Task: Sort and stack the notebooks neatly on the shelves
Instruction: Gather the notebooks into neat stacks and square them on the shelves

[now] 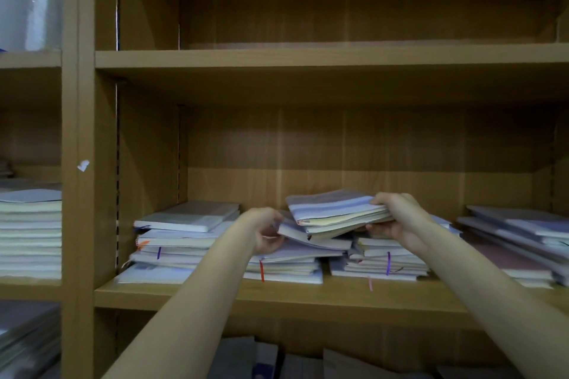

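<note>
Mid-sort, we judge: our right hand (397,218) grips the right edge of a small bundle of notebooks (335,212), raised and tilted over the middle pile (289,258) on the shelf (277,292). Left hand (266,231) pinches the bundle's lower left corner. Next move prob needs squaring edges, then setting it flat on one pile. Left pile (181,240), right-centre pile (381,258) and far-right slanted pile (517,240) crowd the shelf, so little free room. Upper shelf (308,55) sits above.
</note>
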`<state>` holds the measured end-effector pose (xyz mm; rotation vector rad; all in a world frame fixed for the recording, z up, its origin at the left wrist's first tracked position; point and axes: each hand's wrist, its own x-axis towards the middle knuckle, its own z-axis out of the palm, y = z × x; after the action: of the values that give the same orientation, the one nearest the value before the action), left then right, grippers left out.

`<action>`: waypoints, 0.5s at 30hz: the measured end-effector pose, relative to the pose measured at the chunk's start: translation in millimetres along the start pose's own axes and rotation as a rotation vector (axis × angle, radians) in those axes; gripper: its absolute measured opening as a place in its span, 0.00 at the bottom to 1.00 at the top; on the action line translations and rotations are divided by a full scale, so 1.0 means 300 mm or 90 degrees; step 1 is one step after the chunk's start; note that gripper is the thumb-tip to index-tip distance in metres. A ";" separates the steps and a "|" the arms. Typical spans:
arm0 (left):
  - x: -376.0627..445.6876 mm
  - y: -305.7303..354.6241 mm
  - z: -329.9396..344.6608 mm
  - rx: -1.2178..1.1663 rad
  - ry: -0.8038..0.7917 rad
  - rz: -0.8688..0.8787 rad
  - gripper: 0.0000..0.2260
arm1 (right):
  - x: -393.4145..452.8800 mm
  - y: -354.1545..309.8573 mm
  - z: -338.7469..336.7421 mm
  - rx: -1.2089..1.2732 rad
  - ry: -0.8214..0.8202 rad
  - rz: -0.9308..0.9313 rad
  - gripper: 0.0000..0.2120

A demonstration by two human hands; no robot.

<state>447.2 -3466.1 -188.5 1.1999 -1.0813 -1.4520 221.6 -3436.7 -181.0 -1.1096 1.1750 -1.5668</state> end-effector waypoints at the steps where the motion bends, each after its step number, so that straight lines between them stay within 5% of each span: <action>1: 0.008 -0.006 0.006 0.022 0.006 0.019 0.10 | 0.003 0.001 -0.006 0.007 0.001 0.001 0.19; 5: -0.022 0.034 -0.013 0.040 0.048 0.119 0.18 | -0.005 0.002 -0.004 0.044 0.013 -0.009 0.20; 11: -0.244 0.157 -0.229 -0.081 0.125 0.186 0.02 | -0.064 -0.012 0.076 0.100 0.008 -0.011 0.18; 15: -0.375 0.184 -0.399 -0.153 0.177 0.219 0.02 | -0.096 -0.012 0.222 0.162 -0.012 -0.020 0.13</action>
<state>582.1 -3373.2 -131.8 0.9553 -0.8459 -1.0788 292.1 -3422.4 -171.3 -0.9766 0.9195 -1.6736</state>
